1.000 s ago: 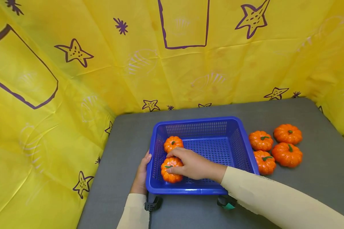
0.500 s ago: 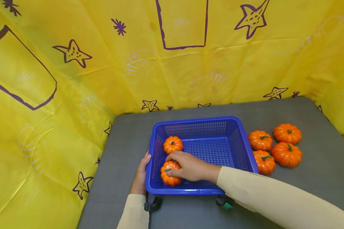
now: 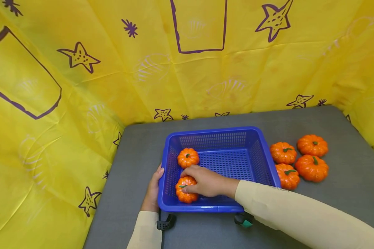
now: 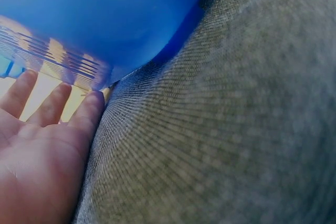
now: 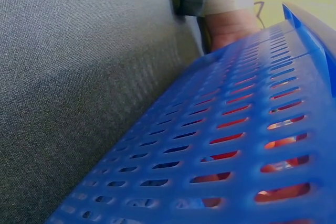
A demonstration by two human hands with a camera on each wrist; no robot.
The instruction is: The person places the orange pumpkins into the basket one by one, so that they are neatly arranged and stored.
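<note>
A small orange pumpkin [image 3: 184,195] with a green stem sits in the near left corner of the blue basket [image 3: 218,208]. My right hand [image 3: 205,181] reaches into the basket from the right and grips this pumpkin, thumb near its stem and fingers over its far side. Just behind it lies another small pumpkin [image 3: 188,157]. At the basket's left side is my left hand [image 3: 153,190], its thumb by the rim. The left wrist view shows that hand's fingers [image 4: 86,111] stretched out against the slotted wall. In the right wrist view the basket wall [image 5: 210,129] hides the right hand.
Several more pumpkins [image 3: 312,168] stand close together on the grey table [image 3: 349,193], right of the basket. Yellow cloth [image 3: 193,86] with starfish drawings hangs behind the table and at both sides. Each wrist wears a dark strap [image 3: 166,222].
My right hand and the gripped pumpkin have shifted slightly toward the basket's near wall, widening the gap to the pumpkin behind. My left hand stays at the basket's left side.
</note>
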